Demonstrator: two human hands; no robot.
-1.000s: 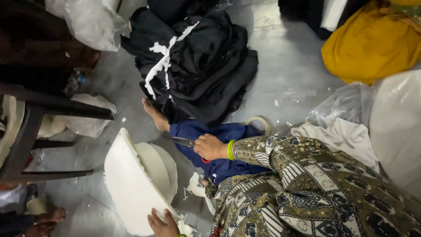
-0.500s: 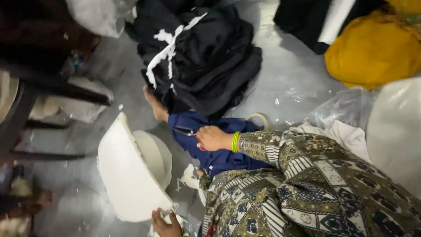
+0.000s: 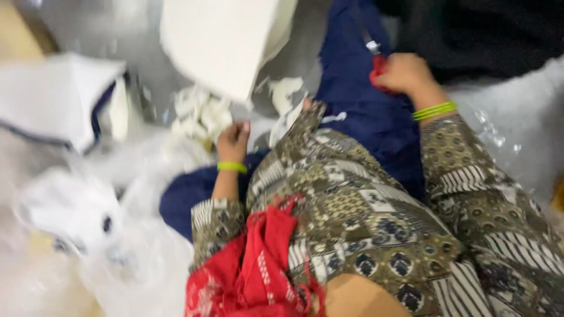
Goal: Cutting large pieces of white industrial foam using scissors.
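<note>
The picture is blurred. My right hand [image 3: 405,73] is closed around red-handled scissors [image 3: 376,63], whose metal blades point up over the navy cloth [image 3: 376,117] on my leg. My left hand [image 3: 234,141], with a green bangle at the wrist, has its fingers curled. It lies beside a heap of white fabric scraps [image 3: 200,114], just under the lower corner of a large white fabric piece [image 3: 226,41]. Whether it grips anything is hidden by the blur. A patterned brown garment [image 3: 364,217] covers my lap.
A folded white cloth with dark trim [image 3: 59,100] lies at the left. Clear plastic bags [image 3: 88,235] fill the lower left. A red cloth [image 3: 252,276] hangs at my waist. Black cloth [image 3: 487,29] lies at the upper right on the grey floor [image 3: 499,117].
The view has swung down and closer to my lap. My left hand has come up from the white piece's lower edge to the scraps. My right hand still holds the scissors on the navy cloth.
</note>
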